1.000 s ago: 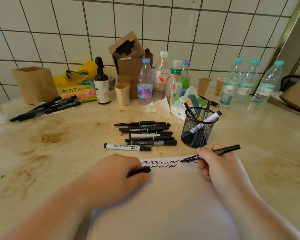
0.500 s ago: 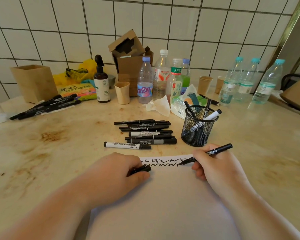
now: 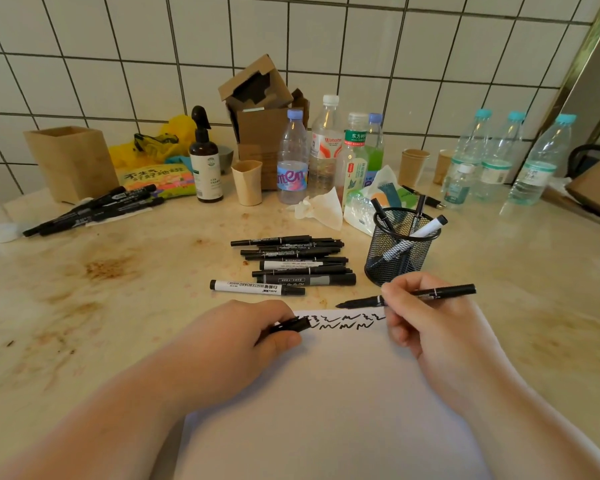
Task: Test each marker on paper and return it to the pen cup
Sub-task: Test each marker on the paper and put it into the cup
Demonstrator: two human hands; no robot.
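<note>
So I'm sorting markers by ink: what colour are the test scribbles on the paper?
Black: the zigzag scribbles along the paper's top edge, clearest in the head view.

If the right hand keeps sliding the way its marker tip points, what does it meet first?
The right hand holds its marker tip-left, above the paper's top edge. That line likely reaches the left hand holding the cap, though it might pass just beyond; depth is unclear.

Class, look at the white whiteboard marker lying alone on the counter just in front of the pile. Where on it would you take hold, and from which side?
Pinch the white barrel of the whiteboard marker near its middle, coming down from above. It lies flat, crosswise, apart from the marker pile behind it, so both long sides look free for finger and thumb. Probably avoid the black cap end on the right, which might pull off.
</note>
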